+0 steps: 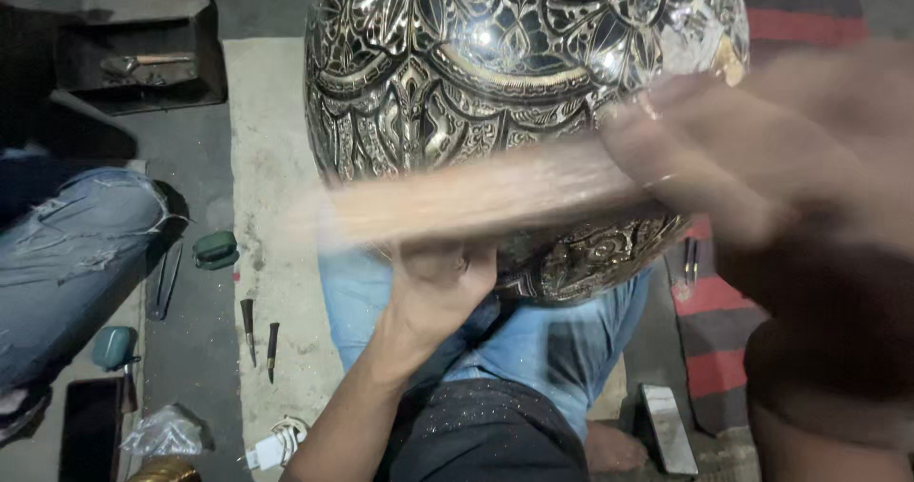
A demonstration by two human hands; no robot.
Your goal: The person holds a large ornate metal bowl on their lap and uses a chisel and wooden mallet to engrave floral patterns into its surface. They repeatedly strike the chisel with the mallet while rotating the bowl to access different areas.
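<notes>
A large engraved metal vessel [514, 110], dark with bright floral and scalloped patterns, rests on the lap of a seated person in blue jeans [533, 339]. Nearest the camera, the person's left hand [438, 287] presses up against the vessel's underside; whether its fingers close on anything cannot be told, since they are tucked against the metal. The right hand [724, 158], heavily blurred, is wrapped around one end of a long wooden handle [476, 196] that lies across the front of the vessel's lower half.

Below and right of the vessel, a flat dark phone-like slab [666, 430] lies on the floor beside a red-striped mat [709, 334]. Left of the vessel, two dark pointed punches [259, 334] lie on a pale cloth [271, 158], with a small green case [215, 250] just beyond the cloth's edge. Farther left, another person's leg in torn jeans [71, 253] enters the scene. Beyond it, well up and left of the vessel, a dark metal tray [143, 49] holds a hammer [148, 62].
</notes>
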